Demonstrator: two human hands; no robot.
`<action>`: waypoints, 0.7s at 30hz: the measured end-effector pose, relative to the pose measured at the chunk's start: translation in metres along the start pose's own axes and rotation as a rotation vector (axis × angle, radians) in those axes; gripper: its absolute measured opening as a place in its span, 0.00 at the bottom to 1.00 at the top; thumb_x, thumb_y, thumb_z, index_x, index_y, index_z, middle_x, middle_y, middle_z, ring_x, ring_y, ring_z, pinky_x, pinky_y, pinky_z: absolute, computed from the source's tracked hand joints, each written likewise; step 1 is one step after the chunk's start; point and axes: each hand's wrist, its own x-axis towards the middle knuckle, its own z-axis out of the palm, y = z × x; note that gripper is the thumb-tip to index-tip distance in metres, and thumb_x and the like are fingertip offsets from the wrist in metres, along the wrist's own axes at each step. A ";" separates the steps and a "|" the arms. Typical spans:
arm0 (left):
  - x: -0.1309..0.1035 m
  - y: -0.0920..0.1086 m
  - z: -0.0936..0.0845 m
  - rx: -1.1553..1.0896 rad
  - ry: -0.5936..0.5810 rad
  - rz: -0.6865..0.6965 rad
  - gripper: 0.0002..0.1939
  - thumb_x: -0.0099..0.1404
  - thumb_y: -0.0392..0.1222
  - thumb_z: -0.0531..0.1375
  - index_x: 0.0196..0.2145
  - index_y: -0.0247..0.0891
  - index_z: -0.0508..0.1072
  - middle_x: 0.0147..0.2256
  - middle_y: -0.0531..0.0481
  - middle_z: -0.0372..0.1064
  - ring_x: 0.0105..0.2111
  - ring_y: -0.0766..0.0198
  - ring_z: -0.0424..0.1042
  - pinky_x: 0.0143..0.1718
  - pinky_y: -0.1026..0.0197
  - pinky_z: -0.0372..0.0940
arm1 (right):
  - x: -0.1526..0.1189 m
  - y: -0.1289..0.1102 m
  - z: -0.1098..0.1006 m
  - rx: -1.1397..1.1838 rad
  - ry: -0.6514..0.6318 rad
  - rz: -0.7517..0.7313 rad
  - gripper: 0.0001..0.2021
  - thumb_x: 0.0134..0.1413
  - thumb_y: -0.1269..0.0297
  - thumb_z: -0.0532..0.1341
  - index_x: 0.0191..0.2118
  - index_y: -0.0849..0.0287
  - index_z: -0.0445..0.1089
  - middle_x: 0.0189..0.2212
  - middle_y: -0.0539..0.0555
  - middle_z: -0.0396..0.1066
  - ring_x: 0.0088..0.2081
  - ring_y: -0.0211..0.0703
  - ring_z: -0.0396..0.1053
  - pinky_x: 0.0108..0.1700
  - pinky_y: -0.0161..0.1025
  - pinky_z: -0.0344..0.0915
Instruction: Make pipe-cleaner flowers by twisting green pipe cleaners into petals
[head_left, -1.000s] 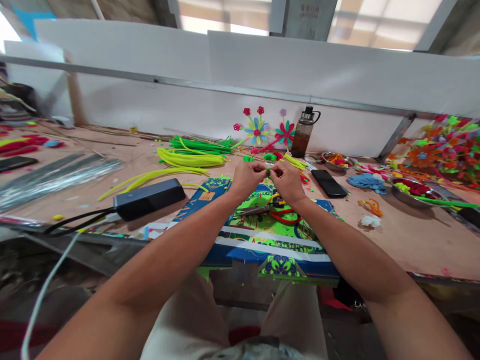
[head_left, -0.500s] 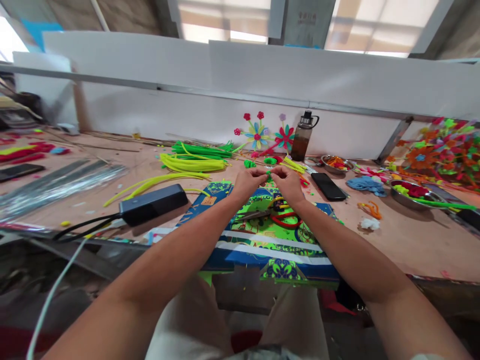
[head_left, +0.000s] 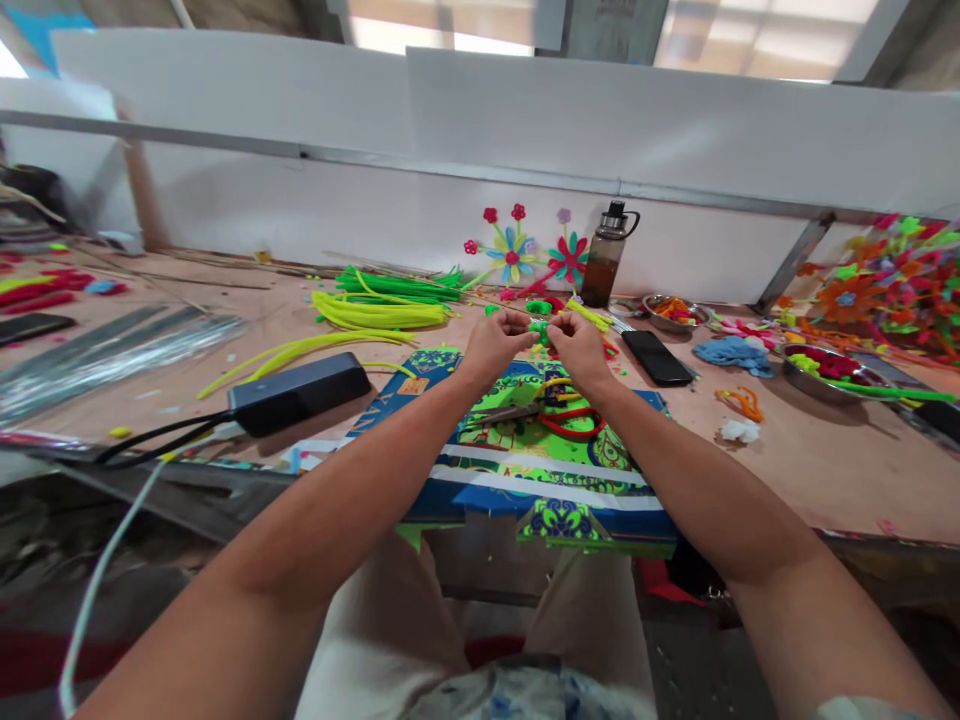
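I see the left hand and right hand pinching one small green piece between them, near the patterned board's far edge — a slack pinch could, I reckon, let it spring free; sagging arms might knock the scissors.

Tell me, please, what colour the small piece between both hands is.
The small piece is bright green, clearest in the head view.

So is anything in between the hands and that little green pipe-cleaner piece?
No, nothing visible: the left hand and right hand both have fingertips right at the green pipe-cleaner piece. The scissors lie nearer the camera, out of the way.
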 end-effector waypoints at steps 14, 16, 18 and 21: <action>-0.001 -0.005 0.001 -0.078 0.007 -0.057 0.12 0.50 0.46 0.67 0.30 0.35 0.77 0.21 0.51 0.71 0.22 0.69 0.68 0.25 0.66 0.61 | -0.003 -0.001 0.003 0.073 -0.071 -0.014 0.08 0.45 0.60 0.60 0.30 0.58 0.63 0.24 0.46 0.65 0.25 0.34 0.63 0.29 0.34 0.64; -0.001 -0.004 0.001 -0.047 0.024 -0.035 0.12 0.51 0.46 0.66 0.29 0.35 0.77 0.21 0.52 0.70 0.22 0.69 0.66 0.25 0.66 0.60 | -0.004 -0.001 0.004 0.097 -0.069 -0.018 0.09 0.44 0.59 0.60 0.31 0.58 0.63 0.25 0.46 0.66 0.25 0.34 0.63 0.29 0.34 0.64; -0.001 -0.003 0.001 -0.032 0.012 -0.022 0.11 0.51 0.45 0.66 0.29 0.35 0.78 0.22 0.52 0.71 0.22 0.69 0.66 0.25 0.66 0.60 | -0.004 -0.003 0.003 0.106 -0.057 -0.011 0.09 0.45 0.59 0.60 0.31 0.58 0.63 0.24 0.46 0.66 0.24 0.34 0.63 0.29 0.34 0.63; -0.002 -0.001 0.002 -0.008 -0.011 -0.011 0.10 0.49 0.43 0.66 0.30 0.36 0.79 0.22 0.52 0.72 0.23 0.69 0.66 0.26 0.66 0.61 | -0.005 -0.006 0.003 0.088 -0.042 -0.008 0.07 0.45 0.60 0.59 0.30 0.58 0.64 0.22 0.45 0.65 0.24 0.34 0.63 0.29 0.34 0.62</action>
